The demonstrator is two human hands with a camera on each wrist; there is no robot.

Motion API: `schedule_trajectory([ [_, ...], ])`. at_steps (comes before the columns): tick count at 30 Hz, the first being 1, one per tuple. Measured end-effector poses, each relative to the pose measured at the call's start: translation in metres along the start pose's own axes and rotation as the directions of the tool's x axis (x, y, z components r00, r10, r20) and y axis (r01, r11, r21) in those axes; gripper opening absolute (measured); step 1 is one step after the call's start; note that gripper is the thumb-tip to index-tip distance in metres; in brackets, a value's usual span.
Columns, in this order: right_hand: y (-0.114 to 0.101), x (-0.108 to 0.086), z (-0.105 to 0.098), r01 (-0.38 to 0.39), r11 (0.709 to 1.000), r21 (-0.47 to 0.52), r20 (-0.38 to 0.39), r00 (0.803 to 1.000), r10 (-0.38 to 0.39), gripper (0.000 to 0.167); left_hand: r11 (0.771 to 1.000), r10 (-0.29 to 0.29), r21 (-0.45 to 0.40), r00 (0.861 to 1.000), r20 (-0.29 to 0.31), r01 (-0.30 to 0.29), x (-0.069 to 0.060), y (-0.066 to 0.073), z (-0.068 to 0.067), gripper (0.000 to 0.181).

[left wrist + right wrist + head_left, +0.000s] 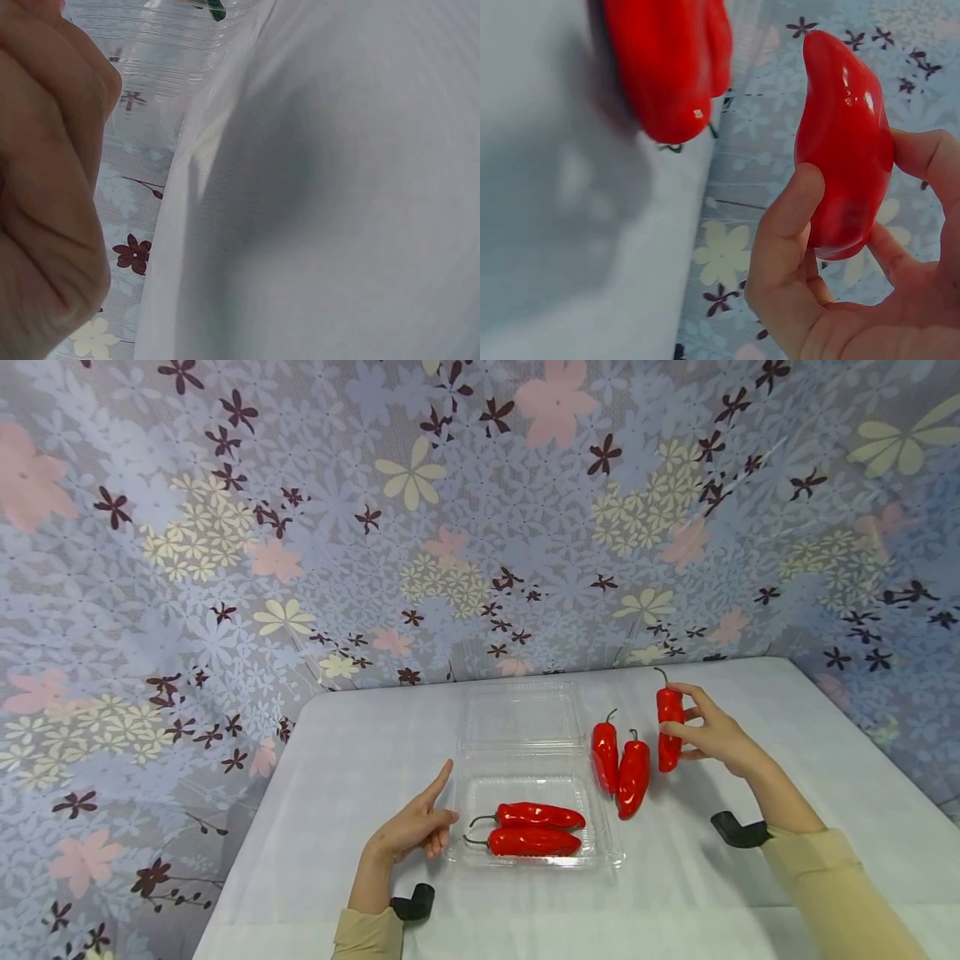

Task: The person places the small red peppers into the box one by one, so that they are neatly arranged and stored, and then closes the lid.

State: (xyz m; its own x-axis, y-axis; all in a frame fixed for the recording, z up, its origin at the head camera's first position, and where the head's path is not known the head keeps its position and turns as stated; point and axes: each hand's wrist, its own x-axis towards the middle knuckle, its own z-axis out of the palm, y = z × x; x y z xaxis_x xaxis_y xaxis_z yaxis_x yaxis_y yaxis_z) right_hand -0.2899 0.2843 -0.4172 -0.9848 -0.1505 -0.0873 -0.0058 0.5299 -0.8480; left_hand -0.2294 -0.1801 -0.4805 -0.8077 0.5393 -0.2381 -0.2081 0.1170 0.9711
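My right hand (716, 735) holds a red pepper (669, 727) above the table, its stem pointing up and away. In the right wrist view, the thumb and fingers grip this pepper (845, 142) from both sides. Two more red peppers, one on the left (604, 756) and one on the right (633, 778), lie to the left of that hand. A clear plastic clamshell box (467, 797) lies unfolded with two peppers side by side in its near half. Beside its left edge is my left hand (411, 828), index finger extended, other fingers loosely curled, thumb at the rim.
A white cloth (360, 735) covers the table. Behind it hangs a flowered fabric (480, 568). The clamshell's lid half (521, 717) lies flat toward the back. Black cameras sit on both wrists, such as the right one (738, 831).
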Motion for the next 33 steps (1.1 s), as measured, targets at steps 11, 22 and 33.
schedule_trajectory([
  [11,-0.04,0.003,0.0,0.111,0.993,0.042,0.047,0.992,-0.113,0.077,1.0,0.003,0.002,1.0,0.001,-0.003,0.0,-0.001,-0.001,0.084],
  [22,-0.06,0.003,0.0,0.166,0.983,0.079,0.071,0.983,-0.172,0.073,1.0,0.005,-0.001,1.0,0.005,-0.005,-0.001,-0.001,-0.001,0.083],
  [33,-0.071,0.008,-0.001,0.252,0.963,0.093,0.09,0.961,-0.26,0.074,1.0,0.001,-0.005,1.0,-0.001,-0.001,0.0,0.0,0.0,0.083],
])
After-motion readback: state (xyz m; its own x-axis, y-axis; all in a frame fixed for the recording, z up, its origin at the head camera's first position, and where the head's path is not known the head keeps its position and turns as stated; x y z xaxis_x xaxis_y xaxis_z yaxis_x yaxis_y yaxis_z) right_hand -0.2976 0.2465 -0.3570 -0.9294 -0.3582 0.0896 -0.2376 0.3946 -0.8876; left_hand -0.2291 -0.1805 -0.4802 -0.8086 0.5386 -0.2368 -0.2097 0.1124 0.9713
